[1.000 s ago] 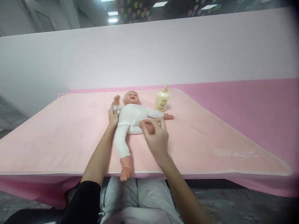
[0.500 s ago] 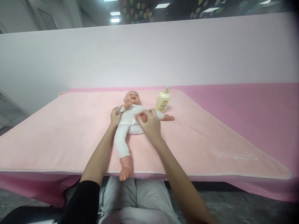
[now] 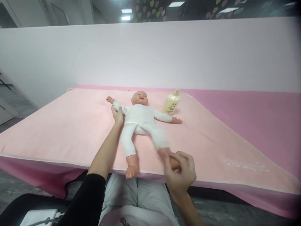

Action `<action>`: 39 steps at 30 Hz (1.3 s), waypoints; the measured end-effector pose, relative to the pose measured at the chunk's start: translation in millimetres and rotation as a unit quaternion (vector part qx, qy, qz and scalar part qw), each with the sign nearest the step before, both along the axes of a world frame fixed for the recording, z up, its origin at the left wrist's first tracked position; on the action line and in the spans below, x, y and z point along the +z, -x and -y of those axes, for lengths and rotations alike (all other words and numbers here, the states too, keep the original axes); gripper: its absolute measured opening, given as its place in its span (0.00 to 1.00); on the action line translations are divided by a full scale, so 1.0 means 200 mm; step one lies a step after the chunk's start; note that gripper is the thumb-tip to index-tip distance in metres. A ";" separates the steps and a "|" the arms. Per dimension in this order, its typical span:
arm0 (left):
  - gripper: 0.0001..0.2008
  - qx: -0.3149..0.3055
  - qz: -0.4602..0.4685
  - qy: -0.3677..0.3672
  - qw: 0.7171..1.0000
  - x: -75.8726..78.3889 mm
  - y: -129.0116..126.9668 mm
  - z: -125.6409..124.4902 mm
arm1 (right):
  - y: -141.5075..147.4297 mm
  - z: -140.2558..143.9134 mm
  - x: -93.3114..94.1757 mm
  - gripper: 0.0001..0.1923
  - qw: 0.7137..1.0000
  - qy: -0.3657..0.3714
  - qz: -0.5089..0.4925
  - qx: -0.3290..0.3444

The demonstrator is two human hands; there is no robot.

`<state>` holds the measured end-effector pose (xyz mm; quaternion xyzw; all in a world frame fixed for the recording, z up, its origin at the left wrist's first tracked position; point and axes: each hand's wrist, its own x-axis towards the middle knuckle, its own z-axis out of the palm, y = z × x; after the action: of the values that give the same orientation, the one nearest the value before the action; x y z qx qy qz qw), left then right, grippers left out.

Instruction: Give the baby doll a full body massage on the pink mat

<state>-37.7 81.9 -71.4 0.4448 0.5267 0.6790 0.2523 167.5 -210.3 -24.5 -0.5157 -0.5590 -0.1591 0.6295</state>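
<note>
A baby doll (image 3: 141, 116) with a white cloth body lies on its back on a pale pink towel (image 3: 89, 125), its head toward the wall. My left hand (image 3: 118, 115) is closed around the doll's arm on the left, which is stretched outward. Near the table's front edge, my right hand (image 3: 180, 168) grips the doll's foot on the right, and that leg is straightened toward me. The doll's other foot rests by the front edge. Beside the doll's shoulder stands a pale yellow pump bottle (image 3: 171, 103).
A bright pink cloth (image 3: 263, 122) lies beneath the towel and hangs over the front edge. Behind the table rises a white partition (image 3: 150, 56). At lower left, a white device (image 3: 39, 217) with a cable rests on something black.
My right hand has drawn the doll's leg from its bent position over the belly down toward me. My left hand has moved the doll's arm from the chest out to the left.
</note>
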 end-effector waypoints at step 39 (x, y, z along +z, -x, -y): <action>0.28 -0.089 -0.173 -0.052 0.980 0.01 0.02 0.02 | 0.06 -0.22 0.04 0.04 0.993 0.093 0.003 0.067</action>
<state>-41.0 78.9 -68.9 0.6129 0.4847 0.5932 0.1937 155.2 -166.4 -16.2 -0.5329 -0.6064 -0.0655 0.5865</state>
